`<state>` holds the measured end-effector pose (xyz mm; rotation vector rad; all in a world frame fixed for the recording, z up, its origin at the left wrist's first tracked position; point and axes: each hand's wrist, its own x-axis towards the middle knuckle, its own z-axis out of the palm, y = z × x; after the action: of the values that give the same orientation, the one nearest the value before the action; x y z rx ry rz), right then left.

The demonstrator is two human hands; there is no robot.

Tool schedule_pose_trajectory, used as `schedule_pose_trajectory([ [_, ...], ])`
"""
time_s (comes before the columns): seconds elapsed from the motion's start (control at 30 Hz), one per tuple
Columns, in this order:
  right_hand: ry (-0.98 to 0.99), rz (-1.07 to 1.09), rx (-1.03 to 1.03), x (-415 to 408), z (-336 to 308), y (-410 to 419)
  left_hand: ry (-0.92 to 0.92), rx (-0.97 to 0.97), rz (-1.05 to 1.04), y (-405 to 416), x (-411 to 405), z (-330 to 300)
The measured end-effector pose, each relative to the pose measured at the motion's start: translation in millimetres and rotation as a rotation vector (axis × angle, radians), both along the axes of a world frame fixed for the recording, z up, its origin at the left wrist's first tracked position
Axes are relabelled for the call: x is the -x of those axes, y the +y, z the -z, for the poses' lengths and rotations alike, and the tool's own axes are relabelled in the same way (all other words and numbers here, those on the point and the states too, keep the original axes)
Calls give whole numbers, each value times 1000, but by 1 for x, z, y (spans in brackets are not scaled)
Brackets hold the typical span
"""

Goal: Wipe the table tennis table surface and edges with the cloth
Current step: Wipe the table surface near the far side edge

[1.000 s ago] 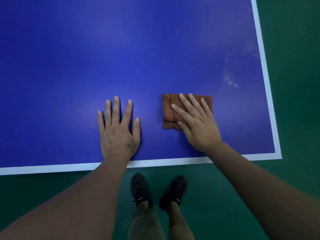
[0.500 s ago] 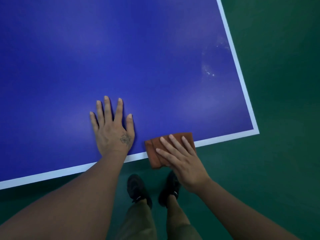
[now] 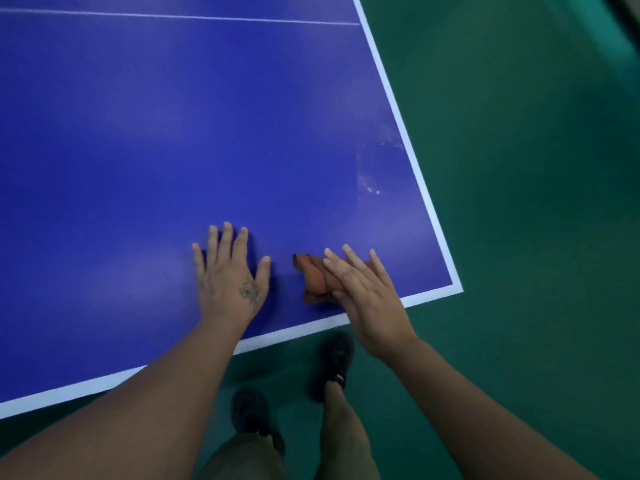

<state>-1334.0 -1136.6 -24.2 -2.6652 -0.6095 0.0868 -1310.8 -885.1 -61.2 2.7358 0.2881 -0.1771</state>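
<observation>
A blue table tennis table (image 3: 173, 133) with a white border fills most of the view, its near right corner at the lower right. A bunched brown cloth (image 3: 313, 277) lies on the blue surface just inside the near white edge line. My right hand (image 3: 363, 296) presses on the cloth with fingers stretched out, covering its right part. My left hand (image 3: 230, 275) lies flat on the table, fingers spread, a hand's width left of the cloth. A pale smudge (image 3: 370, 174) marks the surface near the right edge.
Green floor (image 3: 519, 202) surrounds the table on the right and near side. My two feet in black shoes (image 3: 336, 358) stand on it just below the near edge. A thin white line (image 3: 173, 16) crosses the table at the far end.
The cloth was pulled back to the near edge line, partly over it, and is now pushed forward onto the blue surface again, more crumpled. My left hand stayed flat on the table.
</observation>
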Motion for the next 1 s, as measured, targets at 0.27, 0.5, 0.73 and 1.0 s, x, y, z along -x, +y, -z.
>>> schedule_pose_trajectory([
  [0.27, 10, 54, -43, -110, 7, -52, -89, 97, 18, -68, -84, 6],
  [0.5, 37, -14, -113, -259, 26, -97, -153, 189, -99, -131, -219, 13],
  [0.73, -23, -151, -136, -427, 33, -124, -195, -18, -175, -143, -359, 32],
  [1.0, 26, -67, -176, -575, 48, -101, -122, -240, -179, -124, -412, 52],
])
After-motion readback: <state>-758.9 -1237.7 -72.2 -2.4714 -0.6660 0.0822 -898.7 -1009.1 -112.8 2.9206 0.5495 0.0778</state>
